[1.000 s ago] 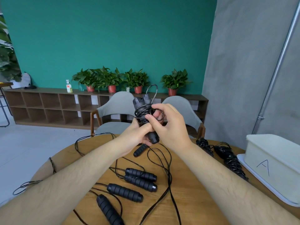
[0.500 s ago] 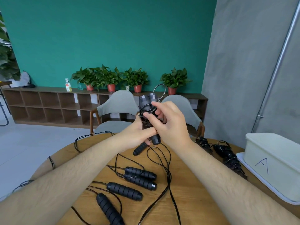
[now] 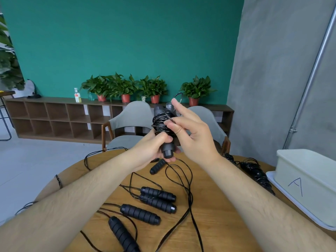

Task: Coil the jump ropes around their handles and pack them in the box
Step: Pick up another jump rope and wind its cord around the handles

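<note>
My left hand grips a pair of black jump-rope handles held upright above the round wooden table, with thin black cord coiled around them. My right hand is beside the coil, its thumb and a curled finger pinching the cord while the index finger points up. A cord loop sticks up behind that fingertip. Several loose black handles and slack cord lie on the table below. A white box marked "A" stands at the right.
Coiled black ropes lie beside the box. Two grey chairs stand behind the table. A low wooden shelf with potted plants lines the green wall. A grey backdrop and a metal pole stand on the right.
My right hand has lifted off the bundle and its fingers have spread, the index finger now pointing up. The handles stay upright in my left hand.
</note>
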